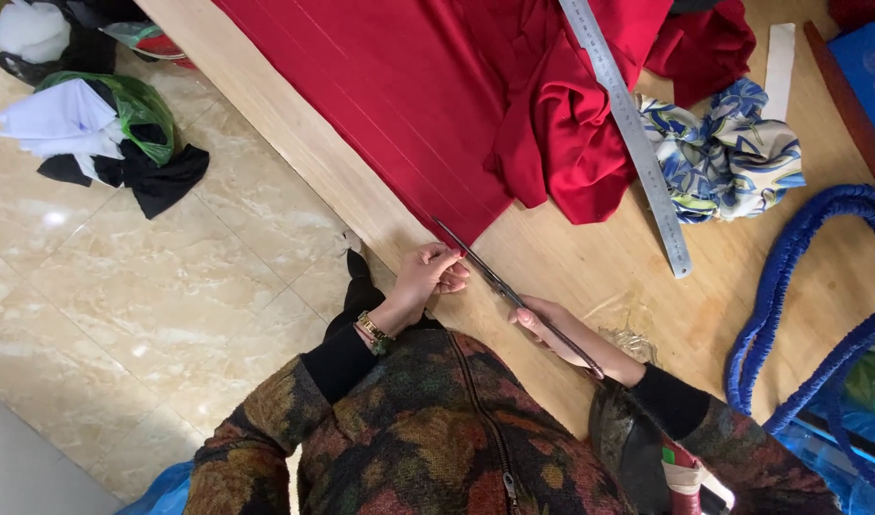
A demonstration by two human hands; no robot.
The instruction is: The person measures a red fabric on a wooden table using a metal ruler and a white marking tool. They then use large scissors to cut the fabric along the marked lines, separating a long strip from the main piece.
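Observation:
A long pair of dark scissors [499, 283] lies along the wooden table's [590, 257] near edge, its tip at the corner of a red cloth [399, 95] spread flat on the table. My right hand [550, 324] grips the scissors' handle end. My left hand [428, 277], with a bracelet at the wrist, rests fingers curled on the table edge beside the blades, just below the cloth's corner. More red cloth [566, 133] is bunched in folds to the right.
A long metal ruler [633, 133] lies across the bunched cloth. A blue-and-white patterned fabric [733, 157] sits right of it. A blue braided cord [790, 286] loops at the right. On the tiled floor at left lie bags and black and white cloth scraps [103, 133].

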